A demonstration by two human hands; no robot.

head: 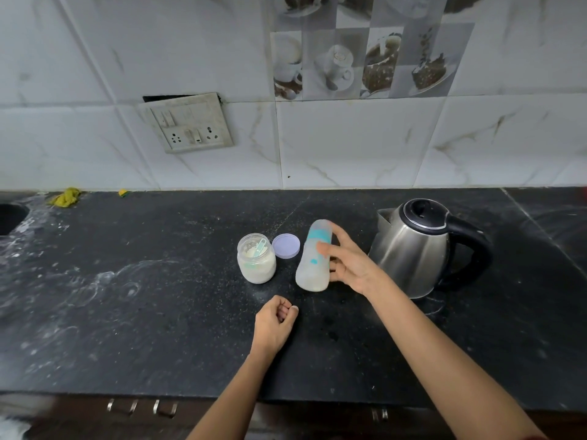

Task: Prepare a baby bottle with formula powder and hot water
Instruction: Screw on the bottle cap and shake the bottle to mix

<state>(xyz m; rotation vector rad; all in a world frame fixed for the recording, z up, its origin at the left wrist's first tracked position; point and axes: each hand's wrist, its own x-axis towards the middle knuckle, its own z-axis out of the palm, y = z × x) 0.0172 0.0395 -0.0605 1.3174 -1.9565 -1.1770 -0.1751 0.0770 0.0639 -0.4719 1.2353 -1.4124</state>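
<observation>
A dark, speckled stone worktop runs along a wall of white, marble-veined tiles, and pale smears and dust mark its left part. The right hand grips the baby bottle, with the thumb across its front and the fingers curled round behind. The bottle is blurred and leans with its top away from the person. Its lower end is at the worktop, though contact cannot be made out. The left hand rests on the worktop nearer the person, its fingers loosely curled inward and holding nothing.

Just left of the bottle lies a lilac lid, flat on the surface. Beside that stands an open glass jar of white powder with a teal scoop sticking up in it. To the right of the right hand stands a steel kettle with a black lid and handle, its spout turned towards the wall.

Further out, a sink cuts into the far left edge, and a yellow scrap lies at the foot of the wall. A grimy switch plate hangs tilted on the tiles, and to its right is a panel of tiles printed with cups and desserts. Metal drawer handles show below the front edge.
</observation>
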